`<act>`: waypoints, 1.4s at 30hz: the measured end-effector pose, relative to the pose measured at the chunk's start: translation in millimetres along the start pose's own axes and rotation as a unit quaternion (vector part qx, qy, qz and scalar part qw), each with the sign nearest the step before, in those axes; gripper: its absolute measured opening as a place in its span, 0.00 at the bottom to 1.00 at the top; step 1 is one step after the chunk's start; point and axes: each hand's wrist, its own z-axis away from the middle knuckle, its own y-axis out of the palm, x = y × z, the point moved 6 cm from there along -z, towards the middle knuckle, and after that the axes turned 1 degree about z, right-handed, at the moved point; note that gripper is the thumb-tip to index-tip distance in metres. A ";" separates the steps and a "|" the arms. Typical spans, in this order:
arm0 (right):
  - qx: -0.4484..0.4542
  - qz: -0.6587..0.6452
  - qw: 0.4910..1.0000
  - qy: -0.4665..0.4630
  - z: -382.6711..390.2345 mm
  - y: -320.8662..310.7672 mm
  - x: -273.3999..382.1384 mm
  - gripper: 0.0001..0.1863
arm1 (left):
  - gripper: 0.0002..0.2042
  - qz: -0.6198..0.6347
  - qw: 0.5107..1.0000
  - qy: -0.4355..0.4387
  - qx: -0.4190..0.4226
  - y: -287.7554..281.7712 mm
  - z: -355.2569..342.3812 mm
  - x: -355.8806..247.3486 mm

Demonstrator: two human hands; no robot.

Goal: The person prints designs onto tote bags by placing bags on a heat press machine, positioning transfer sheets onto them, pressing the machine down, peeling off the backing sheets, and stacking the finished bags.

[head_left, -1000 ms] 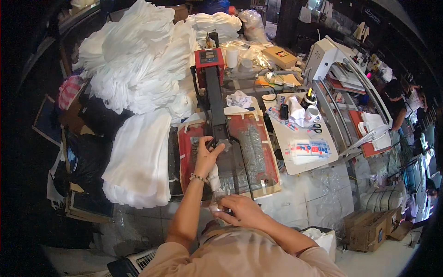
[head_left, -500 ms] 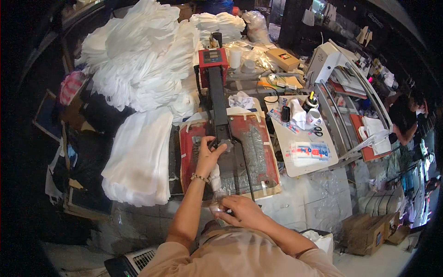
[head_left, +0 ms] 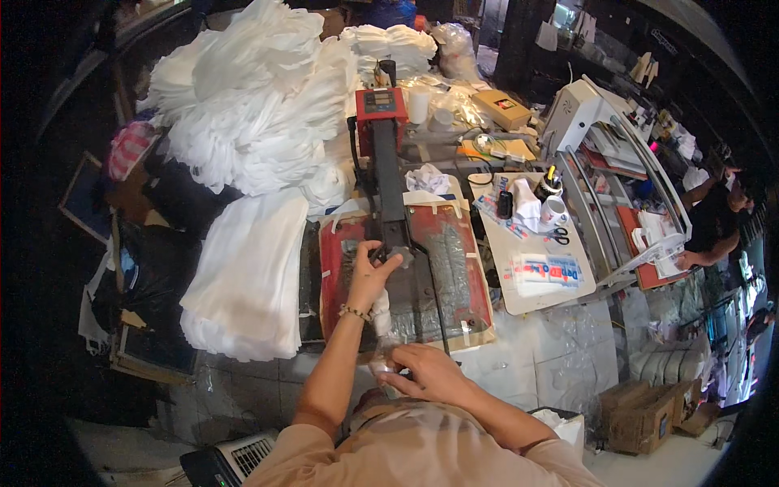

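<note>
1. Left of the grip, a flat stack of white sheets (head_left: 243, 284) lies lengthwise just beside the press, probably so that single sheets are within easy reach; a looser white heap (head_left: 243, 105) rises beyond it.
2. The left hand (head_left: 375, 272) is at the press arm, its thumb against a grey knob (head_left: 402, 257), perhaps for steadiness. The fingers are spread apart; I cannot tell whether they clasp anything.
3. Between the two hands runs the wrapped handle (head_left: 380, 315), whitish above and clear and shiny toward its lower end; the wrapping may be there for grip or against heat.
4. The press (head_left: 389, 174) stands directly ahead of both hands: red control box, dark straight arm, and a worn red plate patched with crinkled grey sheeting.
5. The right hand (head_left: 422, 369), nearest the body, has its fingers curled on the handle's lower end, apparently for leverage.
6. Right of the grip, a pale board (head_left: 511, 288) carries scissors (head_left: 561, 235), a mug (head_left: 554, 211) and a printed white piece (head_left: 548, 274), likely set aside from the plate.
</note>
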 end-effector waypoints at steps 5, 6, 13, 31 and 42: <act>-0.036 0.097 0.994 -0.027 11.1 3.0 3.4 0.21 | 0.28 0.000 0.999 0.035 -0.004 0.8 -1.3 -2.8; -0.049 0.155 0.986 -0.028 14.3 3.3 4.6 0.22 | 0.28 0.011 0.999 0.047 -0.001 0.5 -1.7 -2.7; 0.022 0.196 0.979 0.051 17.9 16.0 -5.3 0.32 | 0.28 0.032 0.999 -0.032 0.018 0.3 -8.7 11.0; -0.018 0.198 0.980 0.023 22.3 8.7 12.6 0.35 | 0.28 -0.060 0.998 0.022 -0.004 -10.4 -26.4 11.8; -0.137 0.219 0.957 -0.134 16.2 -125.9 128.9 0.16 | 0.23 0.129 0.934 0.272 0.193 -32.7 118.1 -204.2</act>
